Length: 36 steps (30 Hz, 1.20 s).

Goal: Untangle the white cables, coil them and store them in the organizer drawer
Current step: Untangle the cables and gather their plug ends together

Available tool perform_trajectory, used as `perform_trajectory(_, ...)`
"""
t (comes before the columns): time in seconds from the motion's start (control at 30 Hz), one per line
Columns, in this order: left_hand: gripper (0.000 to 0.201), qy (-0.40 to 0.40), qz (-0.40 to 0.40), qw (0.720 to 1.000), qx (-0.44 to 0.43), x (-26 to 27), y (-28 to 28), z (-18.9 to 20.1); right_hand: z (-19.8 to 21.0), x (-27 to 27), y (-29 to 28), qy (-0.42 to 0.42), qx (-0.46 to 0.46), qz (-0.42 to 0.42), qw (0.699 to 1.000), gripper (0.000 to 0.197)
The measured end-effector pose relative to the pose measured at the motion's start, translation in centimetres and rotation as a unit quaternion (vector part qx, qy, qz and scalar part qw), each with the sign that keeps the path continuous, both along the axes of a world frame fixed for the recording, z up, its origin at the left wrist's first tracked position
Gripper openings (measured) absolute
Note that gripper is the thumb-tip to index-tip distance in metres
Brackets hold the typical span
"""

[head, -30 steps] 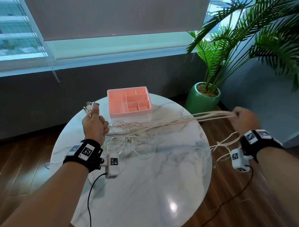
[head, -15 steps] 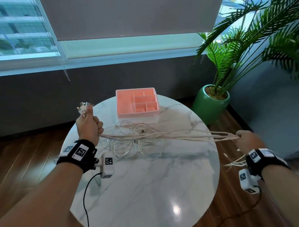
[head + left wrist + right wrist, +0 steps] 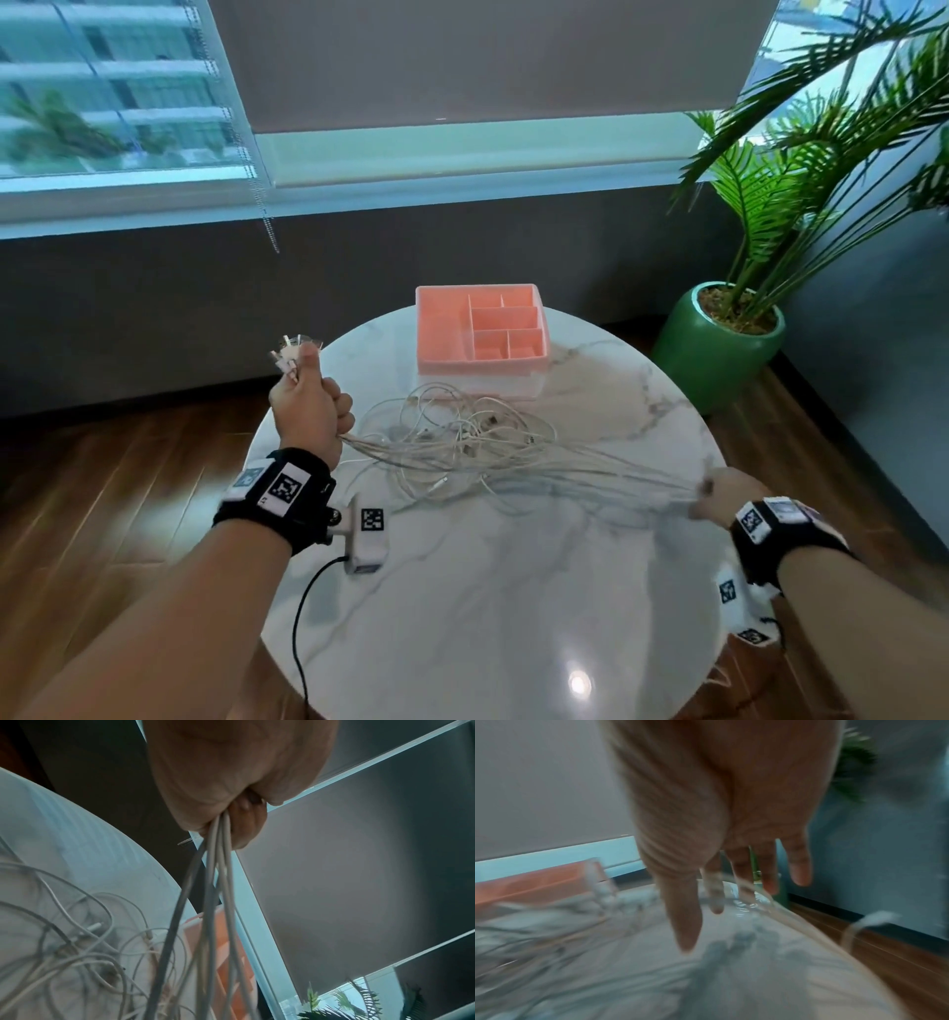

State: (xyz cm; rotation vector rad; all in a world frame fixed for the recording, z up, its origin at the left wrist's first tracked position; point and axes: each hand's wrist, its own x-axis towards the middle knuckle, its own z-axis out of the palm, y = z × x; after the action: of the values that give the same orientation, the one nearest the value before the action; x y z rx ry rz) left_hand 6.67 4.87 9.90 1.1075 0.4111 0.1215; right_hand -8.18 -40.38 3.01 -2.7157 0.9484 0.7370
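Observation:
My left hand [image 3: 308,411] is raised over the table's left side in a fist that grips a bundle of white cables [image 3: 462,437]. Their plug ends [image 3: 290,354] stick up above the thumb. In the left wrist view the strands [image 3: 213,902] hang out from under the curled fingers [image 3: 246,825]. The strands stretch right, low over the table, to my right hand [image 3: 724,496] at the right edge. Its fingers [image 3: 799,866] are straight and spread, with blurred strands [image 3: 757,898] running across them. A loose tangle lies in front of the pink organizer [image 3: 480,366].
The round marble table [image 3: 513,591] has bare surface towards me. The organizer stands on a white base [image 3: 477,388] at the far edge. A green pot [image 3: 719,349] with a palm stands on the wooden floor to the right, by the wall.
My right hand has dropped from shoulder height down to the table's right edge, bringing the stretched strands low, and its fingers have spread out. The left hand has kept its grip.

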Motion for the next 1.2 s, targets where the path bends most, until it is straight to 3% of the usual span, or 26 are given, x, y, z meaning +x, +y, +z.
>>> perform_trajectory(0.1, 0.029, 0.004, -0.010, 1.000, -0.013, -0.4, -1.1, 0.5, 0.4, 2.5, 5.7, 0.019, 0.025, 0.133, 0.991, 0.090)
perform_trajectory(0.13, 0.029, 0.005, -0.015, 1.000, -0.017, -0.6, -1.5, 0.7, 1.0, 3.3, 8.2, -0.025, 0.049, 0.179, 0.982, 0.106)
perform_trajectory(0.2, 0.030, 0.003, -0.033, 0.999, -0.026, -1.1, -2.4, 1.1, 3.0, 4.6, 14.3, -0.166, 0.137, 0.257, 0.942, 0.118)
perform_trajectory(0.23, 0.031, 0.003, -0.045, 0.999, -0.030, -1.5, -2.9, 1.2, 4.2, 5.0, 17.7, -0.223, 0.186, 0.291, 0.912, 0.116)
perform_trajectory(0.3, 0.032, 0.011, -0.063, 0.997, -0.045, -2.2, -3.8, 1.4, 5.3, 5.5, 23.5, -0.254, 0.239, 0.339, 0.874, 0.100)
perform_trajectory(0.4, 0.028, 0.011, -0.059, 0.996, -0.069, -2.5, -3.6, 1.5, 3.8, 6.2, 28.2, -0.245, 0.233, 0.354, 0.872, 0.033)
perform_trajectory(0.43, 0.027, 0.009, -0.045, 0.997, -0.067, -2.2, -3.0, 1.5, 2.6, 6.3, 28.4, -0.242, 0.216, 0.351, 0.879, 0.024)
perform_trajectory(0.63, 0.031, 0.031, 0.046, 0.996, -0.072, -0.4, 2.6, -1.0, -4.0, 4.6, 19.5, -0.149, 0.125, 0.318, 0.928, 0.054)
perform_trajectory(0.77, 0.039, 0.050, 0.056, 0.994, -0.076, -0.6, 4.0, -2.9, -5.3, 2.6, 12.3, -0.128, 0.071, 0.237, 0.960, 0.049)
perform_trajectory(0.97, 0.042, 0.101, -0.127, 0.983, -0.086, -2.7, 3.1, -5.4, -3.2, 2.8, 5.3, -0.142, 0.042, 0.144, 0.978, 0.052)
perform_trajectory(1.13, 0.030, 0.100, -0.191, 0.976, 0.033, -4.4, -0.3, -6.7, 0.4, 6.0, 4.4, -0.262, 0.024, 0.072, 0.962, 0.064)
perform_trajectory(1.2, 0.028, 0.120, -0.186, 0.972, 0.084, -4.3, -0.6, -7.4, 0.3, 6.5, 4.6, -0.260, 0.027, 0.078, 0.962, 0.061)
